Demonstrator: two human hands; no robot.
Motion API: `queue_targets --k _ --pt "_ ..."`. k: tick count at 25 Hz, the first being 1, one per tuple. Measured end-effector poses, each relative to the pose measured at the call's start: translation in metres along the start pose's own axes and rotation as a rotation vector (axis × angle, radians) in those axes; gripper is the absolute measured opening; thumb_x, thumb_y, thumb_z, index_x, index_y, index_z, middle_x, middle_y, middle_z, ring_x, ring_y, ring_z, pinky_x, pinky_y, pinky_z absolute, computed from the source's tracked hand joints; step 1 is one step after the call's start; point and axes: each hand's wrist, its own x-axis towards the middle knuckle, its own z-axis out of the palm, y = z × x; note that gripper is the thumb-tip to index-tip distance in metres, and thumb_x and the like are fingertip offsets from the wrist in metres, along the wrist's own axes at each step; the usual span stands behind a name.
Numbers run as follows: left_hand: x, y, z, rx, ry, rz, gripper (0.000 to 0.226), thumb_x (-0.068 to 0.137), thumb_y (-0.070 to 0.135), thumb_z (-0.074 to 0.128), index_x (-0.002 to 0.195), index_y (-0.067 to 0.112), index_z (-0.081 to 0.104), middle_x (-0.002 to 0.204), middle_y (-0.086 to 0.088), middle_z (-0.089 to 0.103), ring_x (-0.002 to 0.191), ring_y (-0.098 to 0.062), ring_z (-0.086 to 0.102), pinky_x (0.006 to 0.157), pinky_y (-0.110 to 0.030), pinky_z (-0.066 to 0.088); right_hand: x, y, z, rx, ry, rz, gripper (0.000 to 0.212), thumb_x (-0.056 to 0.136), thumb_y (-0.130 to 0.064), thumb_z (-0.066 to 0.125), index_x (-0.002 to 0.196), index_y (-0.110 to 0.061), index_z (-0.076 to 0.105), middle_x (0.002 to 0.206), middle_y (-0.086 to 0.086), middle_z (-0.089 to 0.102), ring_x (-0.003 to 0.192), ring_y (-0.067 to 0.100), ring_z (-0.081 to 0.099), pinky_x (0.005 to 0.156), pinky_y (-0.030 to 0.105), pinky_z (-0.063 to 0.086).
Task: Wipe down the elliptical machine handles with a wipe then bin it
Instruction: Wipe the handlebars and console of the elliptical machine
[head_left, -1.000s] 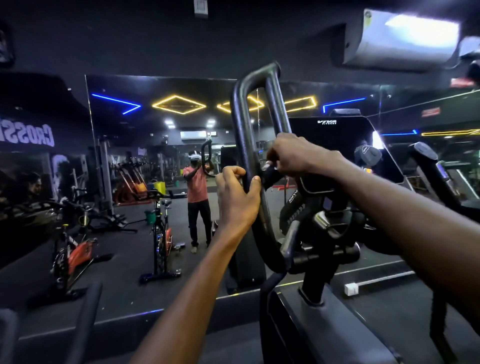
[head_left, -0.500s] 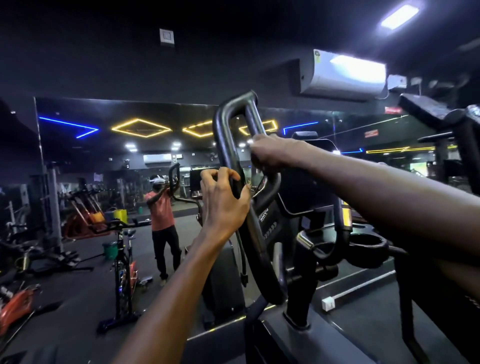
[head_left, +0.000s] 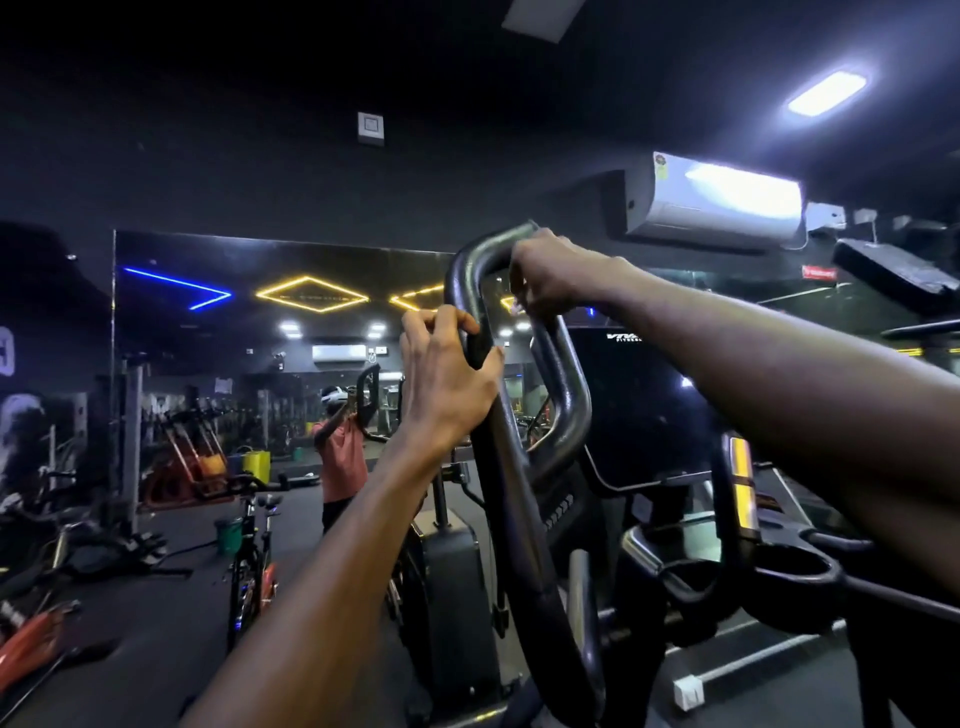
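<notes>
The elliptical's black looped handle (head_left: 519, 499) rises in the middle of the view. My left hand (head_left: 447, 379) grips its left bar just below the top bend. My right hand (head_left: 545, 275) is curled round the top right of the loop. A small pale bit, perhaps the wipe (head_left: 516, 309), shows under its fingers; most of the wipe is hidden. The machine's dark console (head_left: 639, 405) stands just behind the handle.
A wall mirror (head_left: 260, 364) ahead reflects the gym and a person in a pink shirt. Spin bikes (head_left: 249, 561) stand on the floor at left. An air conditioner (head_left: 717, 202) hangs at upper right. A cup holder (head_left: 789, 571) sits at lower right.
My right hand has slid up the right bar to the top bend of the loop. My left hand has kept its grip on the left bar. The view has tilted upward.
</notes>
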Motion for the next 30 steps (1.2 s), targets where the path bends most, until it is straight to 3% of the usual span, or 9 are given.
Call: queue_targets --k 2,6,9,12,15,19,25,27,30 --pt "0.011 0.0 0.004 0.04 0.022 0.007 0.032 0.082 0.027 0.073 0.106 0.02 0.052 0.116 -0.003 0.037 0.108 -0.021 0.046 0.093 -0.039 0.052 0.004 0.001 -0.001 0.012 0.01 -0.028 0.026 0.083 0.001 0.063 0.086 -0.023 0.073 0.073 -0.003 0.052 0.077 0.026 0.061 0.064 0.024 0.038" --pt "0.027 0.003 0.006 0.107 0.052 0.028 0.035 0.085 0.029 0.07 0.113 0.019 0.052 0.119 -0.005 0.038 0.11 -0.02 0.044 0.09 -0.031 0.047 0.025 0.011 0.014 0.02 0.088 -0.023 0.043 0.079 -0.011 0.065 0.117 -0.03 0.068 0.104 0.006 0.057 0.096 0.031 0.059 0.083 0.039 0.054" --pt "0.031 0.002 0.006 0.121 0.053 0.038 0.034 0.087 0.03 0.068 0.115 0.018 0.052 0.121 -0.005 0.039 0.109 -0.017 0.042 0.084 -0.024 0.039 0.032 0.011 0.028 0.063 0.247 0.08 0.038 0.078 -0.015 0.059 0.114 -0.021 0.067 0.11 0.013 0.058 0.1 0.039 0.061 0.081 0.045 0.057" --pt "0.028 -0.002 0.007 0.143 0.067 0.084 0.034 0.088 0.032 0.067 0.116 0.019 0.052 0.121 -0.003 0.04 0.105 -0.015 0.042 0.082 -0.025 0.039 0.028 0.004 0.034 0.233 0.503 0.265 0.021 0.083 -0.006 0.054 0.098 0.0 0.067 0.101 0.022 0.062 0.092 0.043 0.06 0.071 0.038 0.05" --pt "0.026 -0.005 0.008 0.159 0.087 0.118 0.035 0.087 0.032 0.069 0.115 0.019 0.054 0.12 -0.002 0.043 0.103 -0.016 0.047 0.081 -0.028 0.045 0.024 -0.006 0.037 0.53 0.577 0.397 0.008 0.078 -0.001 0.054 0.082 0.001 0.062 0.097 0.024 0.064 0.087 0.044 0.06 0.067 0.032 0.043" --pt "0.029 -0.008 0.01 0.139 0.098 0.13 0.034 0.085 0.031 0.07 0.114 0.018 0.056 0.118 -0.002 0.045 0.104 -0.02 0.05 0.087 -0.035 0.05 0.036 -0.027 0.041 0.768 0.546 0.439 0.015 0.079 -0.005 0.055 0.089 0.001 0.064 0.102 0.018 0.063 0.095 0.039 0.061 0.074 0.035 0.046" --pt "0.03 -0.01 0.009 0.122 0.113 0.144 0.027 0.087 0.03 0.067 0.109 0.02 0.057 0.116 0.0 0.047 0.101 -0.018 0.049 0.082 -0.028 0.046 0.038 -0.029 0.045 1.28 0.274 0.466 0.016 0.059 -0.011 0.048 0.067 -0.006 0.061 0.066 0.013 0.061 0.067 0.03 0.065 0.063 0.043 0.055" --pt "0.03 -0.009 0.011 0.1 0.136 0.149 0.023 0.088 0.026 0.065 0.108 0.019 0.058 0.116 -0.001 0.048 0.099 -0.016 0.047 0.078 -0.017 0.041 0.034 -0.024 0.046 1.286 0.277 0.464 0.015 0.058 -0.008 0.047 0.062 -0.005 0.06 0.062 0.015 0.057 0.062 0.029 0.061 0.058 0.043 0.051" --pt "0.028 -0.009 0.013 0.078 0.144 0.124 0.02 0.092 0.023 0.061 0.11 0.017 0.058 0.118 -0.001 0.047 0.098 -0.011 0.042 0.069 -0.007 0.029 0.027 -0.016 0.048 1.206 0.073 0.391 0.015 0.074 0.003 0.048 0.064 -0.005 0.056 0.056 0.012 0.052 0.054 0.025 0.058 0.056 0.035 0.05"
